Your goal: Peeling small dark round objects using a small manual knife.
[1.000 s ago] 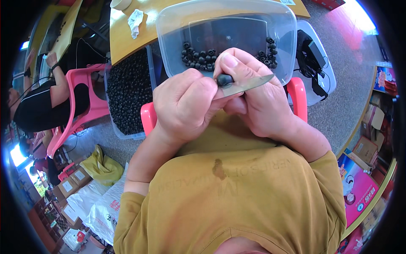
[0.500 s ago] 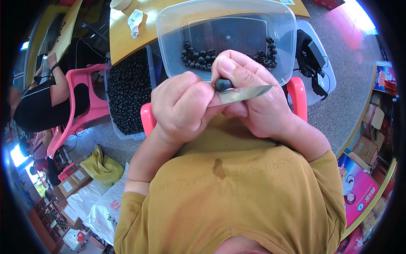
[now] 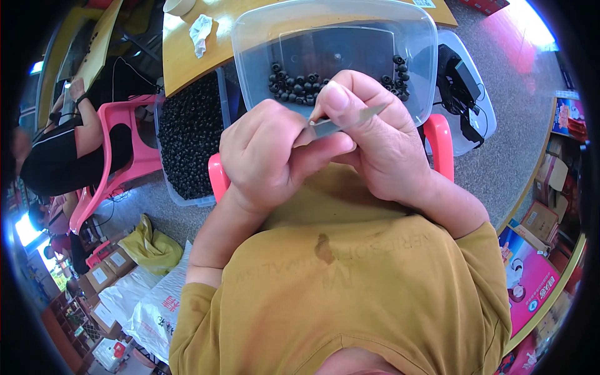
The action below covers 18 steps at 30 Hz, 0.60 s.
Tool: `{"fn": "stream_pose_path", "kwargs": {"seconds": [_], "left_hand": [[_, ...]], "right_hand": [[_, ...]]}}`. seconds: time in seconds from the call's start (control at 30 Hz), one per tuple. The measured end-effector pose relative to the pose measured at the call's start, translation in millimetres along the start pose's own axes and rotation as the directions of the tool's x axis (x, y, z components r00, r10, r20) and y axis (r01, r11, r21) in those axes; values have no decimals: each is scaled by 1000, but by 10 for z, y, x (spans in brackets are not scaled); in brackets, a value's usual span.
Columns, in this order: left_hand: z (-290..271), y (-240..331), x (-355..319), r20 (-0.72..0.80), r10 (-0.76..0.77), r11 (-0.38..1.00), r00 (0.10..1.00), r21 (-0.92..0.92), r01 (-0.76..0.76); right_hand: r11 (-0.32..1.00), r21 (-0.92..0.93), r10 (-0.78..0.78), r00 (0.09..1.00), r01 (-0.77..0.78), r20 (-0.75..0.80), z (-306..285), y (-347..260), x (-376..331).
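My left hand (image 3: 264,147) is closed round the handle of a small knife (image 3: 326,129). Its pale blade points up and right, across my right thumb and fingers, and looks blurred toward the tip. My right hand (image 3: 381,140) is pinched closed just beyond the blade, and the two hands nearly touch. What lies between the right fingertips is hidden behind the blade and the thumb. Behind my hands, a clear plastic tub (image 3: 250,50) holds several small round black pieces with holes (image 3: 300,86) along its near side.
To the left stands a clear bin filled with black pieces (image 3: 190,137). A wooden table (image 3: 225,47) bears crumpled tissue (image 3: 200,34). At right, another tub holds black cables and an adapter (image 3: 465,84). A person (image 3: 81,137) sits by a pink chair (image 3: 115,169).
The knife has tilted tip-upward and shifted up and left. The round black piece that showed between my fingers is now out of sight. My right thumb has moved slightly.
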State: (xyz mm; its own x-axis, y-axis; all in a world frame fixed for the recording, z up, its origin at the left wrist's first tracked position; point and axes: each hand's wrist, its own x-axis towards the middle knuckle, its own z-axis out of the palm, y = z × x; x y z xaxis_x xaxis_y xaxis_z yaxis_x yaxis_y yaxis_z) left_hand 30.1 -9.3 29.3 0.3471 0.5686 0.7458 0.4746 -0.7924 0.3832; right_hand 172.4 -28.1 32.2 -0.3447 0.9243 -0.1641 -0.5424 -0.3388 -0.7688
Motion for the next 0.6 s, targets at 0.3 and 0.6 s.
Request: {"fn": "stream_pose_path", "kwargs": {"seconds": [0.3, 0.6], "left_hand": [[25, -78, -103, 47, 40, 999, 998, -14, -39], [24, -19, -18, 17, -23, 1000, 1000, -16, 23]], "right_hand": [[987, 126, 91, 995, -96, 48, -9, -25, -9], [983, 159, 94, 995, -96, 19, 18, -30, 15]]}}
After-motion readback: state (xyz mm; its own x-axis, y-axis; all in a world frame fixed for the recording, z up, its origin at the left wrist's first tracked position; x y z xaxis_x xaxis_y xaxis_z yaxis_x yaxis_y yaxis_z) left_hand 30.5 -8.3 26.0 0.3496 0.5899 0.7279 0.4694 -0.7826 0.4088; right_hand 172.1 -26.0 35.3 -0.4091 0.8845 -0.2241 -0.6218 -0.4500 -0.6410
